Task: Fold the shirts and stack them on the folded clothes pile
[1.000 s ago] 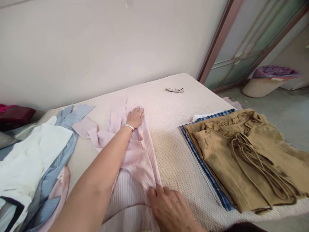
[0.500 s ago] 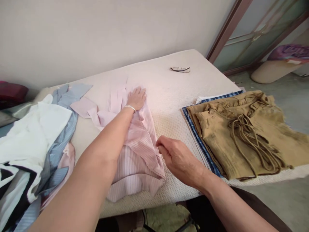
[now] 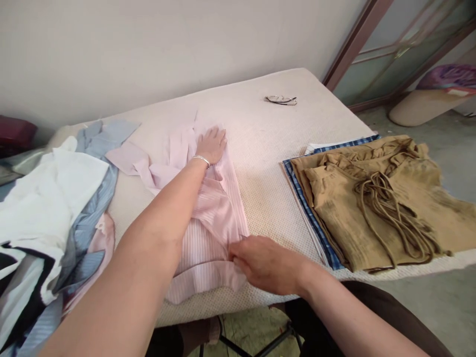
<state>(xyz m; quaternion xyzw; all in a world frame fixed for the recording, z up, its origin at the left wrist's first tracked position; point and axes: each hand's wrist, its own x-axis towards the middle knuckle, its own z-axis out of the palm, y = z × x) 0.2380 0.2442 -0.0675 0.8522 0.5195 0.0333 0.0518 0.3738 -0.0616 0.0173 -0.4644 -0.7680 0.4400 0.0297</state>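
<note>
A pink striped shirt [image 3: 213, 213] lies lengthwise on the cream padded table [image 3: 260, 148], partly folded. My left hand [image 3: 211, 145] is flat on its far end, fingers stretched out, a thin bracelet at the wrist. My right hand [image 3: 260, 260] rests at the shirt's near right corner, fingers curled and pinching the folded edge of the fabric.
A folded tan garment with drawstrings [image 3: 375, 198] sits on blue checked cloth [image 3: 308, 208] at the right. A heap of white, blue and dark clothes [image 3: 55, 213] covers the left. Glasses [image 3: 280, 100] lie at the far edge. A glass door and a covered bin [image 3: 435, 94] stand beyond.
My right hand lifted off the shirt's edge, then came back down onto its near right corner. The left hand stayed pressed on the far end. The view tilted down.
</note>
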